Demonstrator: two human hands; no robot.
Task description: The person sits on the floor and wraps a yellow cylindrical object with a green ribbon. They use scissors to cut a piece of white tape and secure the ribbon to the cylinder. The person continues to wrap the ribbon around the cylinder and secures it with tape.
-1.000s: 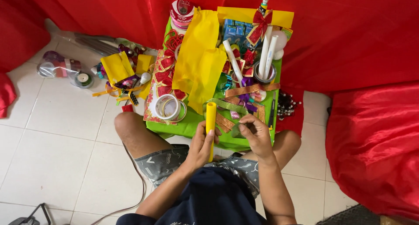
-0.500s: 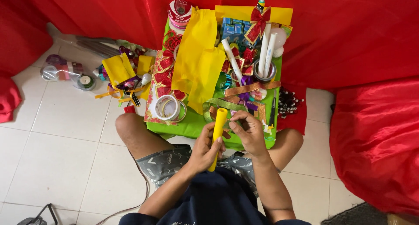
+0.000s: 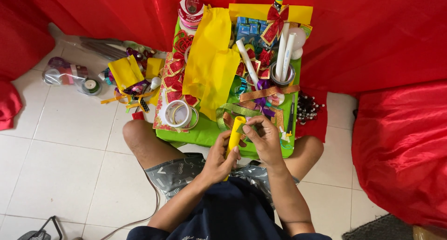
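While gripped, yellow tube [image 3: 234, 133] between hands [image 3: 242, 149].

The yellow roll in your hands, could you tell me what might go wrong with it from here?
1. The left hand holds the yellow roll only around its lower part, so its top may tilt as the right hand works there.
2. The green ribbon lies loose right beside the roll's top and might snag.
3. The green table is crowded; the tape rolls near its edge might get knocked off.

Yellow paper roll [image 3: 234, 136], tilted nearly upright, above green tray's [image 3: 205, 134] near edge
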